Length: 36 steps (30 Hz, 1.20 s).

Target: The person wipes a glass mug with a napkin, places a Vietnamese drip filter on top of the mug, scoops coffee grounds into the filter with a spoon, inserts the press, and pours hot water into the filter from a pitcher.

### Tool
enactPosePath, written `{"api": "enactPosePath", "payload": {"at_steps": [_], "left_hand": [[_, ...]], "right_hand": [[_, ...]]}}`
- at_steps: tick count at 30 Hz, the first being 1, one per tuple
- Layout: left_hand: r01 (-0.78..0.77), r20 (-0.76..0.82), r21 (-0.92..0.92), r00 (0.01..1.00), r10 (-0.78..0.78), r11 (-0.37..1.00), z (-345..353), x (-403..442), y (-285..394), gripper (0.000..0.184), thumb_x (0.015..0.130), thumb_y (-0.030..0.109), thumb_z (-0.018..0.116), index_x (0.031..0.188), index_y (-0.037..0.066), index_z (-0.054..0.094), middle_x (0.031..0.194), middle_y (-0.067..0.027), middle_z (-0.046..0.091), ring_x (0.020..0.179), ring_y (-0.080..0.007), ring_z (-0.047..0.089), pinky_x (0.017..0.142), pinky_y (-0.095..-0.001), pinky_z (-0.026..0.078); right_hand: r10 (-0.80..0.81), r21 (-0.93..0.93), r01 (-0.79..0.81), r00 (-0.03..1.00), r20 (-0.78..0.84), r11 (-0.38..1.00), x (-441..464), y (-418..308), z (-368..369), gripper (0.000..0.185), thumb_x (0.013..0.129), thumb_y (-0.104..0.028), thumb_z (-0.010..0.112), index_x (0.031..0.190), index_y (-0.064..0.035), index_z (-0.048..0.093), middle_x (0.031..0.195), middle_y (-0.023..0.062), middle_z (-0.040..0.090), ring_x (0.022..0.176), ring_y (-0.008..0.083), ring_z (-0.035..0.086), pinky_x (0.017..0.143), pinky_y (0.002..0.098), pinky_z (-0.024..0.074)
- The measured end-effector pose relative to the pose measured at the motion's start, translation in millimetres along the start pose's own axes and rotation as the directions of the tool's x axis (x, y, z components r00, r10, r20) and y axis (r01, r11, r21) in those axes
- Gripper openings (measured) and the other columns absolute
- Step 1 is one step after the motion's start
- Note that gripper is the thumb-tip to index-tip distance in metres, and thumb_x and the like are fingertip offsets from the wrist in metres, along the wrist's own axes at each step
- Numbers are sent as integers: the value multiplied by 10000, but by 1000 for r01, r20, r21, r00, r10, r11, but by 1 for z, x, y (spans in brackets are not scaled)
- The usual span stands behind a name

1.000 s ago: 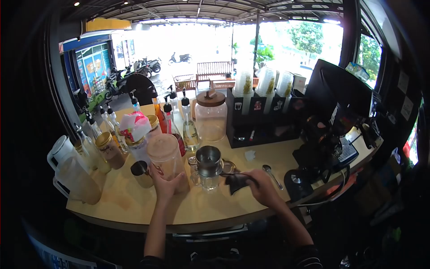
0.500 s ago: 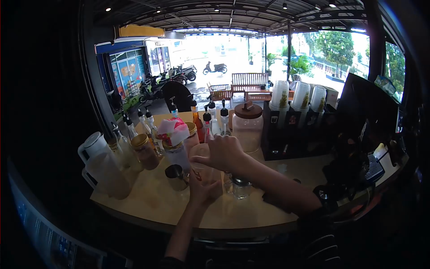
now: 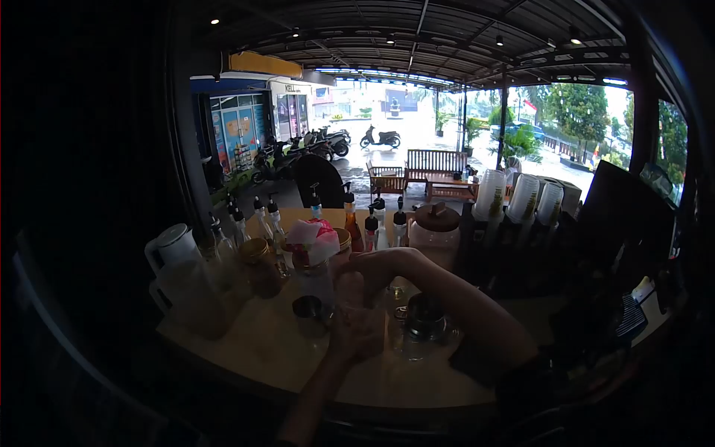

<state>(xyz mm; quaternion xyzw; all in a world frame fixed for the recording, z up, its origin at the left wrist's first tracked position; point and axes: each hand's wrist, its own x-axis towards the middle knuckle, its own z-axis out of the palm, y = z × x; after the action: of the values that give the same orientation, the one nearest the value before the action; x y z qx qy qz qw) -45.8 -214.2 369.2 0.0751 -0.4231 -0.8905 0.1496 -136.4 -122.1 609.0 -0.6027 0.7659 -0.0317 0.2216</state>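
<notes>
Dim light covers the counter, so detail around my hands is poor. A clear plastic cup (image 3: 375, 304) stands between them, mostly hidden. My left hand (image 3: 353, 328) is closed around its lower side. My right hand (image 3: 381, 267) curls over the cup's top with bent fingers; whether a lid lies under them I cannot see. Left of the cup is a dark metal measuring cup (image 3: 308, 308). To the right, by my right forearm, sits a small glass jar (image 3: 424, 320) with a dark metallic rim. A pink-and-white packet (image 3: 313, 240) rests on a jar behind my hands.
Pump bottles (image 3: 371, 232) line the back of the counter (image 3: 279, 365). White pitchers (image 3: 175, 246) and a gold-lidded jar (image 3: 257, 257) are at left. A large wooden-lidded jar (image 3: 436, 220) stands behind my right arm. Stacked plastic cups (image 3: 490, 195) and a monitor (image 3: 629, 212) are at right.
My right hand's fingers have gone from spread above the cup to curled over its top. My left hand stays at the cup. The view has tilted upward and become darker.
</notes>
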Motion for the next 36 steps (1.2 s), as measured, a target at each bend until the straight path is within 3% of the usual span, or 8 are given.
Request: {"api": "enactPosePath", "payload": {"at_steps": [5, 7, 9, 14, 18, 21, 23, 36], "left_hand": [[6, 11, -5, 1000, -6, 1000, -13, 5, -12, 575, 926, 461, 495, 1327, 107, 283, 1293, -105, 409, 1122, -294, 530, 801, -555, 528], [-352, 278, 431, 928, 249, 831, -9, 4, -7, 764, 830, 222, 694, 1394, 140, 185, 1316, -108, 366, 1165, -279, 494, 795, -545, 537], [-12, -29, -33, 1000, 11, 999, -3, 2, -4, 1079, 644, 60, 823, 1431, 127, 88, 1320, -124, 346, 1135, -272, 503, 797, -446, 549], [-288, 52, 500, 951, 304, 816, -29, 16, -27, 1101, 552, 161, 881, 1379, 43, 164, 1253, -155, 413, 1094, -258, 503, 845, -343, 492], [-378, 117, 579, 915, 386, 722, 3, -4, -4, 1011, 533, 185, 888, 1317, 29, 268, 1200, -156, 459, 1095, -235, 501, 893, -359, 459], [-437, 237, 819, 847, 475, 372, 10, -15, 5, 977, 529, 173, 885, 1293, 17, 296, 1216, -145, 456, 1112, -234, 496, 924, -353, 445], [-389, 102, 472, 915, 390, 791, 32, -27, 12, 990, 539, 169, 881, 1310, 7, 281, 1245, -140, 447, 1140, -235, 489, 956, -350, 429], [-387, 177, 446, 922, 345, 807, 17, -18, 5, 1044, 576, -59, 804, 1410, 89, 194, 1367, -127, 374, 1262, -239, 416, 1028, -378, 408]], "right_hand": [[-254, -11, 255, 966, 52, 967, 17, 25, 5, 897, 544, -119, 778, 1363, -169, 415, 1352, 123, 418, 1280, 288, 402, 1061, 394, 354], [-271, -22, 272, 961, 65, 962, 13, 25, 4, 903, 545, -106, 768, 1370, -170, 407, 1360, 120, 410, 1291, 301, 384, 1072, 393, 339], [-259, -55, 260, 965, 29, 964, 8, 19, 4, 947, 527, -115, 793, 1381, -162, 387, 1362, 125, 403, 1304, 314, 361, 1078, 400, 331], [169, -292, -268, 931, -324, 918, -8, -25, -3, 1108, 517, -766, 683, 1355, -94, 410, 1121, 186, 612, 1005, 334, 621, 820, 412, 518], [288, -289, -390, 896, -338, 874, 7, -38, 7, 1090, 474, -770, 693, 1270, -53, 492, 1030, 181, 653, 904, 320, 658, 771, 381, 537], [146, -418, -150, 988, -42, 896, 6, -28, -7, 942, 512, -657, 741, 1220, -69, 539, 1089, 192, 626, 968, 313, 635, 817, 380, 521], [-28, -306, 32, 999, 18, 952, 7, -13, -8, 836, 514, -442, 796, 1228, -96, 533, 1157, 189, 575, 1092, 315, 559, 885, 382, 486], [-385, 273, 512, 829, -407, 814, -54, 65, -13, 845, 573, -170, 790, 1311, -178, 380, 1271, 124, 424, 1153, 299, 485, 899, 390, 463]]}}
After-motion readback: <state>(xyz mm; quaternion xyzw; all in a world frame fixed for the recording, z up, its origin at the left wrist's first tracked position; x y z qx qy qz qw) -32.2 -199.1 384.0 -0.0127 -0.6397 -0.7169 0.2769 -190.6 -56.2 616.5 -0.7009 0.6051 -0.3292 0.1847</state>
